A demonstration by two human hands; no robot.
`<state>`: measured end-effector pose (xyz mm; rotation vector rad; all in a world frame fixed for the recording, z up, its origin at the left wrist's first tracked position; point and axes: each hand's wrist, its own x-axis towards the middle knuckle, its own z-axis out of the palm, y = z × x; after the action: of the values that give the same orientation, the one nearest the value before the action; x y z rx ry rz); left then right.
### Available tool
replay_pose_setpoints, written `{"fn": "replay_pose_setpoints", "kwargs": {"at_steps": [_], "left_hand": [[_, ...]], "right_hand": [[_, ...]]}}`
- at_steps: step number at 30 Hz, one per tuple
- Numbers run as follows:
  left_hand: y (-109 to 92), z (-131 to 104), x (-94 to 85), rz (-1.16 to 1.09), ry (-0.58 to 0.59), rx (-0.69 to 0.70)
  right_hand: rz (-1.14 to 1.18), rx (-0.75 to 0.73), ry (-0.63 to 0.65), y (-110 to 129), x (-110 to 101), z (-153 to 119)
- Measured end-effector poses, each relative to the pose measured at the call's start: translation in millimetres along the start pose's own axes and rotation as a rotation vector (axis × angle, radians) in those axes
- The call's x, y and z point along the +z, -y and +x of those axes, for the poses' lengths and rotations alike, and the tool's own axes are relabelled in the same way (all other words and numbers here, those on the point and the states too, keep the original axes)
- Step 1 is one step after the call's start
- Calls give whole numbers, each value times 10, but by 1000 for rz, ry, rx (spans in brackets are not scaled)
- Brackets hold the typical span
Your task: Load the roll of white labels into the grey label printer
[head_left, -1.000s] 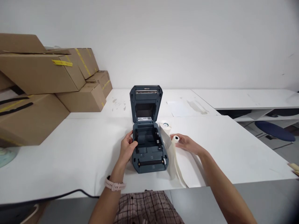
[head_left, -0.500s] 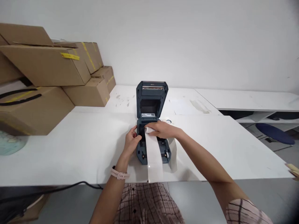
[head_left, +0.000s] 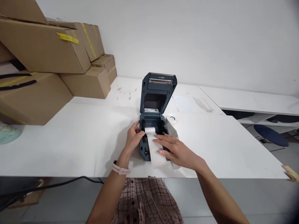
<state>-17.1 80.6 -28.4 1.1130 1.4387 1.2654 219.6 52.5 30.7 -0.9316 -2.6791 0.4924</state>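
Head view: printer (head_left: 154,117) mid-frame, lid (head_left: 158,88) up. Paper roll (head_left: 149,130) sits inside, strip (head_left: 154,153) running toward 6 o'clock. Left hand (head_left: 132,139) at 9, clamped on printer's side; right hand (head_left: 179,152) at 4, fingers apart on strip. Risk: strip skews (uneven drag, my guess). Sticker (head_left: 151,110) in lid: print too small to read.

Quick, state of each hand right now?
Left hand: closed on the left edge of the open printer.
Right hand: open, fingers spread over the paper strip; contact unclear.
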Motion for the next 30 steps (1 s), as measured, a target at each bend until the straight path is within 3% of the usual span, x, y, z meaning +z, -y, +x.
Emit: {"fn": "replay_pose_setpoints", "kwargs": {"at_steps": [3, 7, 14, 20, 30], "left_hand": [[16, -8, 0, 15, -11, -1], [23, -12, 29, -10, -38, 23], [-1, -25, 48, -184, 91, 6], [18, -11, 32, -167, 93, 1], [36, 5, 38, -151, 93, 1]], "right_hand": [[-39, -34, 17, 44, 77, -211], [-72, -118, 33, 84, 202, -302], [-128, -52, -142, 220, 357, -296], [-21, -63, -290, 204, 380, -291], [57, -35, -312, 169, 365, -374]]}}
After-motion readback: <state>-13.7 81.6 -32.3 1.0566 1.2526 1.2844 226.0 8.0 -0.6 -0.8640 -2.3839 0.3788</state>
